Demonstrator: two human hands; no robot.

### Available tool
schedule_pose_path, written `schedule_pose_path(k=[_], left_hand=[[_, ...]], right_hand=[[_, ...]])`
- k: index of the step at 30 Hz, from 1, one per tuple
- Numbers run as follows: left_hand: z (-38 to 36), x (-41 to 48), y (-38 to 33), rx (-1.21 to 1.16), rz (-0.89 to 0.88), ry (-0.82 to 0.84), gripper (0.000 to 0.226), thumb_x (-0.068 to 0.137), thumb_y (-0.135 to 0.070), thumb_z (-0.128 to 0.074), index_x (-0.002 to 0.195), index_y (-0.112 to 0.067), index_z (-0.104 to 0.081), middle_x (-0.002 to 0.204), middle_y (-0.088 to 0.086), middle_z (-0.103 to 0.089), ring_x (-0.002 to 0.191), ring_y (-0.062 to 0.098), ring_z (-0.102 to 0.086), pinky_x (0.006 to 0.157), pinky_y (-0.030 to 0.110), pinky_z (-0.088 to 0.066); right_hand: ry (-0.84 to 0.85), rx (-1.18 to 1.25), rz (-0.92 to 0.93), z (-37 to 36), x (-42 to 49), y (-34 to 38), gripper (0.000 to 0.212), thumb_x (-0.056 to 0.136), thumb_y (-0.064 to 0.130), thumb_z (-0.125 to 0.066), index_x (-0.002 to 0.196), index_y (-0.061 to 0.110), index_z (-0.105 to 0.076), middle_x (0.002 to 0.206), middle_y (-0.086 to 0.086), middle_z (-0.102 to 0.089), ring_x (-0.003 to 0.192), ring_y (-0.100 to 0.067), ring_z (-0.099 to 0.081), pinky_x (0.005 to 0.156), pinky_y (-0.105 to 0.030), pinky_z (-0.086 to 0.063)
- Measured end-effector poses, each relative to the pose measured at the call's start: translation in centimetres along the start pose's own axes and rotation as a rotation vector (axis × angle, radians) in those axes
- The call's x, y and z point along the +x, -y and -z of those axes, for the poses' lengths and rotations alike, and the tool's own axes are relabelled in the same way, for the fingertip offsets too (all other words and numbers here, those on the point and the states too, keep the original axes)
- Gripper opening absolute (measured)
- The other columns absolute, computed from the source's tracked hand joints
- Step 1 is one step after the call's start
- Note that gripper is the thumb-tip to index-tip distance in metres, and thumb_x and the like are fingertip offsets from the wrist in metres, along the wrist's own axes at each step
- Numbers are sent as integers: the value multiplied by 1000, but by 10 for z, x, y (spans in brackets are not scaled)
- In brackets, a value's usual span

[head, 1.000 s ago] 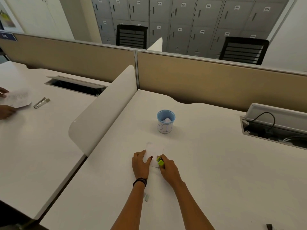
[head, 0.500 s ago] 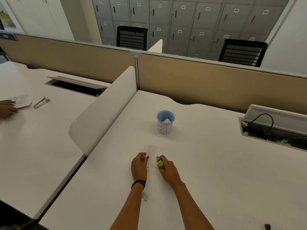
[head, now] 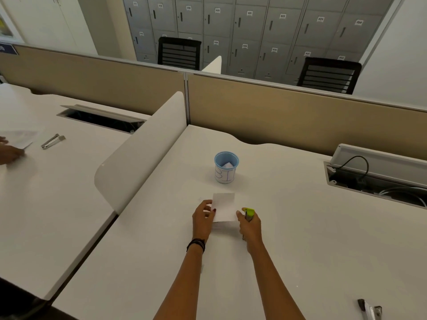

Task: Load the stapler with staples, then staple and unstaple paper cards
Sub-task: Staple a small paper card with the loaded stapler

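A white paper card (head: 223, 207) lies on the white desk (head: 300, 239) in front of me. My left hand (head: 203, 217) pinches the card's left edge between thumb and fingers. My right hand (head: 250, 225) is closed around a small lime-green stapler (head: 249, 213), held just off the card's right edge, its green tip pointing up. A thin strip of staples (head: 202, 269) lies partly hidden beside my left forearm.
A blue cup (head: 226, 166) with paper inside stands beyond the card. A metal tool (head: 369, 310) lies at the near right. An open cable tray (head: 379, 181) sits at the right. A curved divider (head: 138, 155) separates the left desk, where another person's hand (head: 9, 153) holds paper near a metal stapler (head: 52, 141).
My right hand has drawn the green stapler away from the card to the right. The card now lies more exposed, still held at its left edge by my left hand.
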State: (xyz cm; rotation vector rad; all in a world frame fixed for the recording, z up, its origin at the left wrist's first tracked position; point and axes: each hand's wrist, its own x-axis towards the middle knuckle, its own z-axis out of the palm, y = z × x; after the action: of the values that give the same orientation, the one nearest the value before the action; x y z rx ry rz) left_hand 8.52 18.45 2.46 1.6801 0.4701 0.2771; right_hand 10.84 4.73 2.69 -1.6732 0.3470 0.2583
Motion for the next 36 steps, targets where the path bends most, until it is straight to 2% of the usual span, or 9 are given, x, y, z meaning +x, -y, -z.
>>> schedule_pose_path(k=[4,8,11,14,18,23,27,31,36], left_hand=[[-14,-10,-18,-12,-59,110,21,89,4,-49,91,-14,-60,88,-4,-62,77,8,-57,64,11,-47],[-25,-22,-31,-72,-100,205,42,74,21,-41,74,-11,-68,83,2,-70,83,13,-65,66,16,-53],[-32,-27,-37,-66,-135,244,50,76,20,-34,74,-14,-71,87,0,-72,90,14,-65,78,23,-55],[-42,-40,-52,-123,-132,266,45,86,14,-33,77,-10,-71,89,2,-71,91,12,-64,81,24,-54],[-51,-55,-75,-272,-129,285,32,94,2,-37,86,6,-68,90,11,-69,87,8,-65,75,20,-54],[-67,-68,-87,-190,-197,268,20,93,-9,-52,88,-8,-72,93,-3,-70,85,-4,-62,74,10,-49],[-79,-85,-87,-117,-278,317,10,84,-5,-65,91,-8,-72,96,-2,-69,90,1,-62,77,12,-49],[-90,-106,-86,-63,-277,347,10,82,-4,-66,90,-10,-71,94,-5,-67,88,1,-60,72,13,-51],[-103,-123,-94,-68,-236,356,10,83,-2,-64,89,-8,-69,91,-5,-67,84,3,-60,67,11,-49]], right_hand=[[-64,112,-31,24,-9,16,32,94,43,-46,93,12,-55,68,-4,-52,47,-12,-40,39,-20,-32],[-19,342,-89,50,-14,31,46,97,51,-22,103,16,-51,70,-6,-55,38,-8,-44,42,-22,-37],[17,294,-49,68,-24,38,45,99,43,-28,87,11,-57,70,-8,-56,49,-15,-46,48,-25,-37],[28,162,32,90,-35,41,40,95,42,-45,75,11,-61,62,-7,-53,48,-13,-46,43,-22,-34],[17,141,139,110,-47,43,30,90,34,-57,91,5,-62,65,-6,-49,53,-14,-45,46,-24,-38],[-89,218,171,129,-65,43,24,91,27,-56,90,4,-56,71,1,-64,60,-15,-46,60,-26,-44],[-167,299,151,145,-78,40,21,95,31,-49,89,12,-56,70,-4,-62,63,-16,-54,62,-28,-49],[-111,418,88,173,-91,35,16,96,27,-48,90,13,-52,64,-9,-55,44,-12,-56,50,-31,-57],[-139,273,37,202,-101,23,24,97,32,-44,99,9,-51,79,-12,-58,42,-11,-42,36,-22,-42]])
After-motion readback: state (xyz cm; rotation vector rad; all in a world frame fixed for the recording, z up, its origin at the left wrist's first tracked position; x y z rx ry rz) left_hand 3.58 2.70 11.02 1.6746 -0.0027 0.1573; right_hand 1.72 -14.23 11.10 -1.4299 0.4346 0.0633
